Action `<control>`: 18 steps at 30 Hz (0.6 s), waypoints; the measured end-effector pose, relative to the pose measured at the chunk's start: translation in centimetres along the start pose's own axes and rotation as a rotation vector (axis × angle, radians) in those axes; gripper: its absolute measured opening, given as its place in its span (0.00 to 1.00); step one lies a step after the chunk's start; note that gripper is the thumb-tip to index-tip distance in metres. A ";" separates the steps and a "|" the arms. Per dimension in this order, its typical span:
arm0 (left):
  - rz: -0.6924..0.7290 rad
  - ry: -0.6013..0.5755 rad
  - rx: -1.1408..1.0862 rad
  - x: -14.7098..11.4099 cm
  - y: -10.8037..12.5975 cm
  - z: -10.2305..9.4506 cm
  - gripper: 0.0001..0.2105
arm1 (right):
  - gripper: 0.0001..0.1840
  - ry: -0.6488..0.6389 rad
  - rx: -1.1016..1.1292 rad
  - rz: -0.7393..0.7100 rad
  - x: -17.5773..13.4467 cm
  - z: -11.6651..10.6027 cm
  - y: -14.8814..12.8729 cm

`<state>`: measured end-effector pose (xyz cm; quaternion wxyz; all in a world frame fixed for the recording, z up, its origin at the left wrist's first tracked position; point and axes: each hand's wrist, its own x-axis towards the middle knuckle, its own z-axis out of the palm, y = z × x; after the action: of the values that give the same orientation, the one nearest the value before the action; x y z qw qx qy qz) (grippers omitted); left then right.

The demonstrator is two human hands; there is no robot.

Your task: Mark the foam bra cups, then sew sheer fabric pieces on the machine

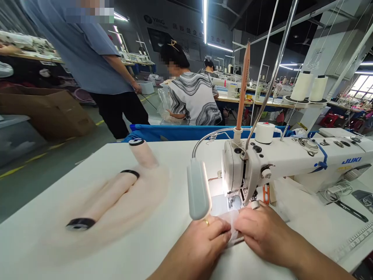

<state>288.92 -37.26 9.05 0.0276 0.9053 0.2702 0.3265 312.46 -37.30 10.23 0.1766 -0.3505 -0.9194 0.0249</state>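
A white sewing machine (279, 159) stands on the table, its needle area lit by a grey lamp (198, 190). Just in front of the presser foot (235, 201), a thin, translucent white fabric (232, 218) runs between my hands. My left hand (205, 237) pinches the fabric from the left, with a gold ring on one finger. From the right, my right hand (260, 229) has its fingers closed on the same fabric, close under the machine head. The fingertips and the fabric's lower edge are partly hidden.
Two rolls of sheer pale fabric, a long one (112, 196) and a shorter one (144, 153), lie at left with loose material around them. A ruler (354, 241) is at right. Thread cones (301, 87) stand behind. A standing person (84, 54) and seated workers are beyond the table.
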 end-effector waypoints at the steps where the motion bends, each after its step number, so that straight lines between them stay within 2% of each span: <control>1: 0.000 0.003 0.007 -0.1 0.0 0.0 0.16 | 0.12 -0.004 -0.003 0.001 0.0 0.0 0.0; 9: -0.008 0.014 0.030 0.2 -0.2 0.4 0.15 | 0.12 0.000 -0.043 0.039 0.4 0.4 0.2; 14: 0.045 0.070 0.117 0.6 -0.7 0.6 0.17 | 0.16 0.026 -0.010 0.050 0.3 1.0 0.7; 18: 0.068 0.061 0.117 0.5 -0.9 0.4 0.17 | 0.17 0.043 -0.005 0.046 0.0 1.5 1.0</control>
<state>289.01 -36.19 8.81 -0.0449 0.9037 0.2588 0.3382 312.54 -36.45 8.63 0.1951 -0.3724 -0.9072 0.0189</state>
